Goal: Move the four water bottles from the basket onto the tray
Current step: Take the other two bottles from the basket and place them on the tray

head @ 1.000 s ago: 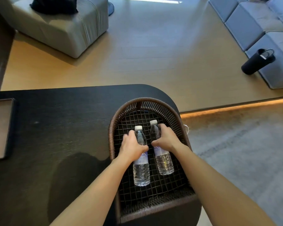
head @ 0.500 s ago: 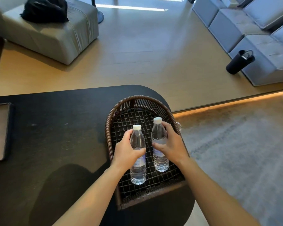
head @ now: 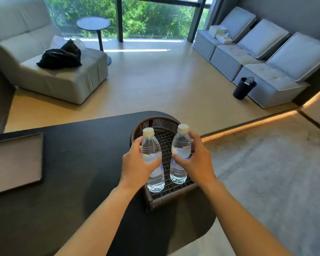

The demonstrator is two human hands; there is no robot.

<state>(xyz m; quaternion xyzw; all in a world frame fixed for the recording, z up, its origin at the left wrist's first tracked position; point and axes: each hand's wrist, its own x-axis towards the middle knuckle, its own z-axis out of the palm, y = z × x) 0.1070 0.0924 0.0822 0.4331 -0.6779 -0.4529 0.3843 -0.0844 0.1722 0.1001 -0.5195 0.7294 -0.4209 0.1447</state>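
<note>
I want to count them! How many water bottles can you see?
2. The left bottle is in the left hand, the right bottle in the right hand, both over the basket. No others show.

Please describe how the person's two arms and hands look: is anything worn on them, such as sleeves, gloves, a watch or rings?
Both forearms are bare up to the bottom edge of the picture; no sleeve shows. The left hand and the right hand wear no gloves. No watch or band shows on either wrist, and no ring on the fingers that can be seen. Some fingers are hidden, so rings there cannot be ruled out.
</note>
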